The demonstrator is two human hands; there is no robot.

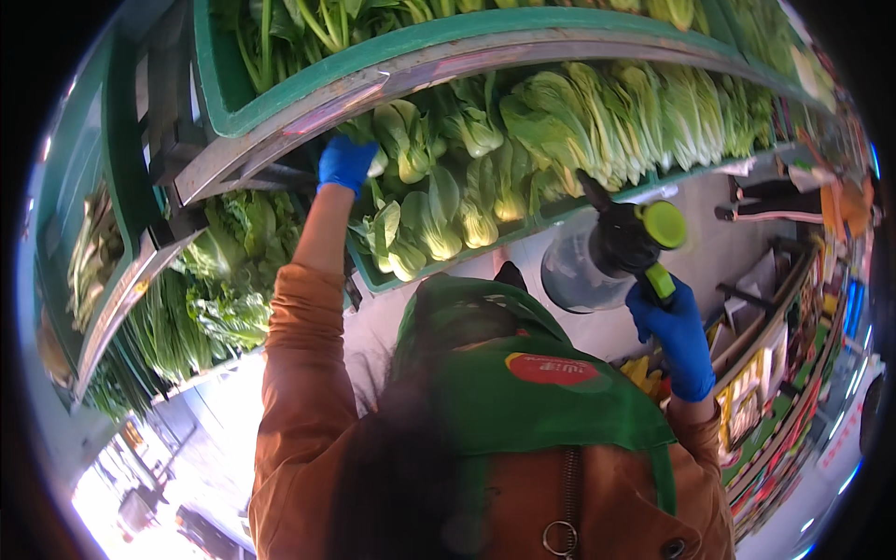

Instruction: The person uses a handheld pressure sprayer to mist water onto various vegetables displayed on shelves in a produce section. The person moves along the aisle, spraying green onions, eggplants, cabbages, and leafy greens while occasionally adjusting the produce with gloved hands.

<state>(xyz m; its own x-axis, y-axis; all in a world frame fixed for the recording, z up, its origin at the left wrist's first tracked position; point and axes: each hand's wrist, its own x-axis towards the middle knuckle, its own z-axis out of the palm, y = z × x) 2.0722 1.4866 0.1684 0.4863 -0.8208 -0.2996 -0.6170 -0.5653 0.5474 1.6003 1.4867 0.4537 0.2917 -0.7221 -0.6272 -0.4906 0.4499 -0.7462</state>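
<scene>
My left hand [346,164], in a blue glove, reaches under the upper shelf to the left end of the lower crate. Its fingers are on a bok choy [376,155]; whether they close round it is hard to tell. My right hand [672,336], also gloved in blue, grips the handle of a clear plastic pump spray bottle [588,269] with a black head and lime-green parts. The bottle is tilted in front of the crate. More bok choy [439,222] lie in rows beside my left hand, and longer leafy greens [623,119] fill the crate further right.
A green crate [448,33] of leafy vegetables rests on the metal-edged shelf above. Further greens [231,280] are at the left. A shelf post [175,112] stands there. At the right are a produce stand [763,350] and another person [791,199].
</scene>
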